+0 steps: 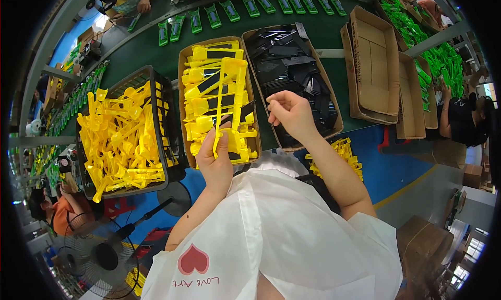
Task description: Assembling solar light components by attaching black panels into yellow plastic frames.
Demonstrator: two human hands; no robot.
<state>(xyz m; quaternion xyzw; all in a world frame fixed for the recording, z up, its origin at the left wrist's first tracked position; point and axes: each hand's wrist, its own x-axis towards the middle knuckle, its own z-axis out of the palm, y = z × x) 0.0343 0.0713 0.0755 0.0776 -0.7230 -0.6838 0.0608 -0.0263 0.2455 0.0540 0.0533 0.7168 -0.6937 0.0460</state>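
My left hand (216, 161) grips the lower end of a long yellow plastic frame (240, 93), thumb against it, raised over a cardboard box (183, 107). Beside the frame's right rail a small black piece (247, 110) sticks out at an angle; whether it is fixed to the frame I cannot tell. That box holds yellow frames with black panels laid across one another. My right hand (292, 114) hovers at the near left of a second box, full of glossy black flat pieces (287, 65). Its fingers are curled toward the thumb, and anything between them is too small to make out.
At the left stands a black plastic crate (163, 122) heaped with yellow parts (122, 138). Green units (229, 10) line the far bench. Nested cardboard trays (373, 65) lie at right. A fan (107, 253) stands lower left; other people work around the bench.
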